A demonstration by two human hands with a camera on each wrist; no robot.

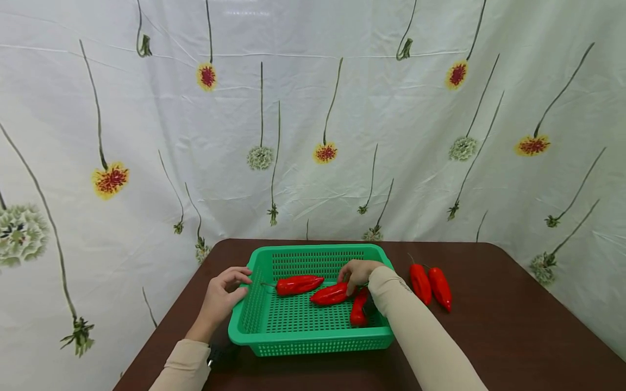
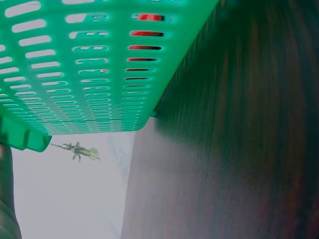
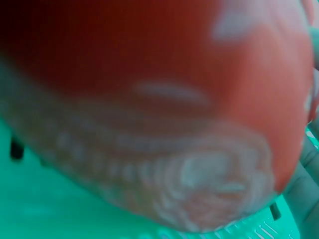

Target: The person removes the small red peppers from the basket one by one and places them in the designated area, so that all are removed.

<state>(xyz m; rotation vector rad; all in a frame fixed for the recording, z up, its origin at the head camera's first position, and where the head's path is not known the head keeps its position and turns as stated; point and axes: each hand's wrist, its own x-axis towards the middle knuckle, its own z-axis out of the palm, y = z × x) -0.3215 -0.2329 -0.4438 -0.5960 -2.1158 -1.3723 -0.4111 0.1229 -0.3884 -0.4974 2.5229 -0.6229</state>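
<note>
A flower-printed cloth hangs behind a dark brown tabletop bearing a green basket with slotted walls. At its left rim, a person's left hand has its fingers loosely bent and holds nothing; whether it touches the rim cannot be told. The right hand, inside the basket's right half, has its fingers curled down about the right end of the middle pepper; blur at the right wrist hides how firm that grip is. The red pepper lies to the left of this hand, low in the basket, its long axis running mostly left to right, tip pointing left and slightly toward the person. The right hand is plainly the nearer; the left is well apart from it. The front pepper lies below the right hand, pointing toward the near rim, and the left pepper lies crosswise, stalk to the left. Beyond the right wall, the inner pepper and outer pepper lie side by side, stalks away.
</note>
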